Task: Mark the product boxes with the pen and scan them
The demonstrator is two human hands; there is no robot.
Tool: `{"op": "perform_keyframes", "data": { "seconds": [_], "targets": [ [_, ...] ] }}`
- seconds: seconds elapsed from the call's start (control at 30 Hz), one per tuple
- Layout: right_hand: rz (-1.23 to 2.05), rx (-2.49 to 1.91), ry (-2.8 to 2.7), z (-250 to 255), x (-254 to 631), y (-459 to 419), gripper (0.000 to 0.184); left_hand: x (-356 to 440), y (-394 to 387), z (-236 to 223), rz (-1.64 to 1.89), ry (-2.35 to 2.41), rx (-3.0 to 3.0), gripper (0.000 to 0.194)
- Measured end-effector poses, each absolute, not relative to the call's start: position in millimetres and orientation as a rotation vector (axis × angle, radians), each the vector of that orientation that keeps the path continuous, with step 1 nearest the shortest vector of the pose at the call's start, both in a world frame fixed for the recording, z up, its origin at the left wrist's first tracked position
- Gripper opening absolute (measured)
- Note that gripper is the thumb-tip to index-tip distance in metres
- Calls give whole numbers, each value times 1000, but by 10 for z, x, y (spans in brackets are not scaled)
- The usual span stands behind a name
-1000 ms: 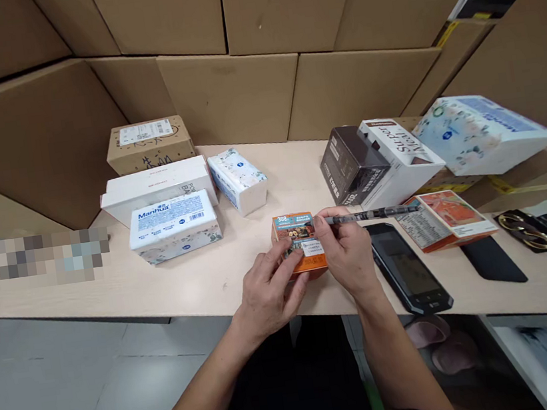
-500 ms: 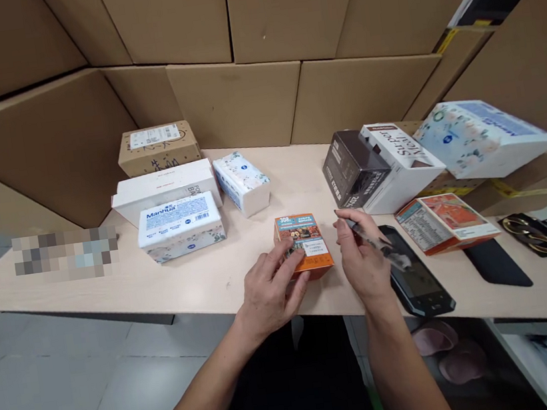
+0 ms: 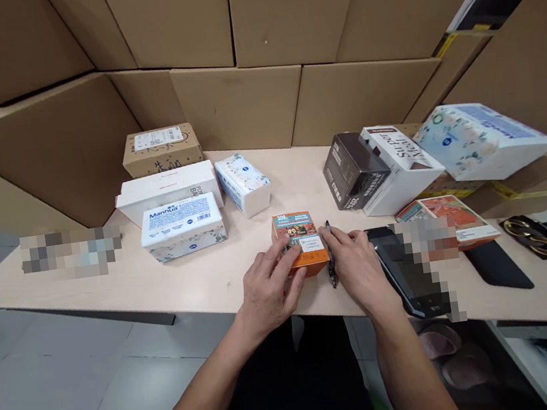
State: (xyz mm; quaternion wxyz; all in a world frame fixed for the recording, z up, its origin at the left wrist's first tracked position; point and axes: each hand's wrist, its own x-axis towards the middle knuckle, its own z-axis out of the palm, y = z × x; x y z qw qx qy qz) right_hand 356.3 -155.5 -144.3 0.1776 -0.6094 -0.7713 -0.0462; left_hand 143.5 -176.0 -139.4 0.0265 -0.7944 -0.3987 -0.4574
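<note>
A small orange box [image 3: 307, 260] with a blue band marked 308 stands on the table in front of me. My left hand [image 3: 273, 287] grips its near left corner, fingers over the printed top and thumb low on the front side. Close to the box's right side is a dark pen [image 3: 332, 271], pointing away from me, at or just above the tabletop. My right hand [image 3: 358, 264] has its fingers on the pen, palm turned down; part of the grip is hidden under the hand. Right beside that hand lies a black rugged phone [image 3: 403, 268], partly blurred out.
Tissue packs [image 3: 183, 227], a white box [image 3: 168, 188] and a brown carton [image 3: 163, 153] stand at the left. To the right are a dark box [image 3: 352, 171], a white box [image 3: 400, 168], a larger tissue pack [image 3: 486, 136] and an orange box [image 3: 477, 218]. Cardboard walls [image 3: 240, 102] close the back.
My right hand has turned palm down and moved left, bringing the pen from an upright slant down beside the orange box. My left hand stays on the box.
</note>
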Motion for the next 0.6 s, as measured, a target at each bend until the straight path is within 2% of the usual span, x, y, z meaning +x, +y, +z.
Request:
{"op": "perform_keyframes", "data": {
  "seconds": [0.2, 0.27, 0.33, 0.43, 0.6],
  "targets": [
    [-205, -1751, -2014, -1274, 3712, -1852, 50, 1431, -1759, -1398, -1406, -1245, -2451, 41],
    [-262, -1838, -1886, -1226, 3867, -2058, 60, 1425, -1758, -1402, -1407, -1235, -2459, 42],
    [-287, -2001, -1768, -1240, 4047, -2259, 79, 1421, -1757, -1409, -1416, -1226, -2461, 42],
    [-220, -2184, -1693, -1363, 4273, -2454, 97, 1419, -1755, -1422, -1433, -1222, -2459, 43],
    [-123, -2148, -1703, -1560, 4359, -2435, 86, 1430, -1746, -1414, -1432, -1212, -2447, 44]
  ]
}}
